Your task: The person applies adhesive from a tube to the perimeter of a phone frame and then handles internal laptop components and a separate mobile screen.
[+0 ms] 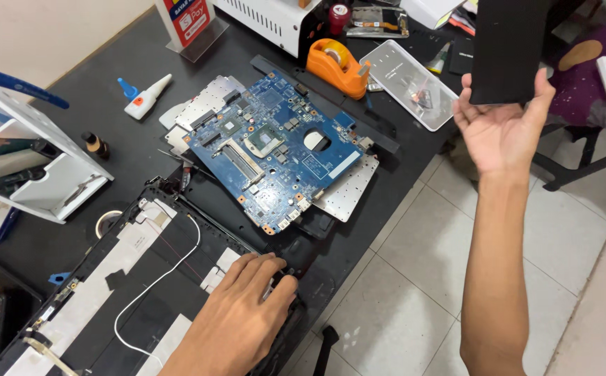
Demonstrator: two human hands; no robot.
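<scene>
Laptop already apart: blue motherboard [282,150] out on counter [129,150], above left hand [240,320]. Left hand flat, pressing laptop lid shell [129,292]. Right hand [501,129] grasping black panel [508,49], lifted off to side.

Blue circuit board [278,150], orange tape dispenser [338,66], black panel [508,49].

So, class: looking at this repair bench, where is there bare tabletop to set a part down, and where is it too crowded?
Bare black tabletop lies between the glue bottle, the small brown bottle and the white rack. The middle is crowded by the blue motherboard, the front by the opened laptop lid under the left hand. The right hand holds a black panel beyond the edge.
</scene>
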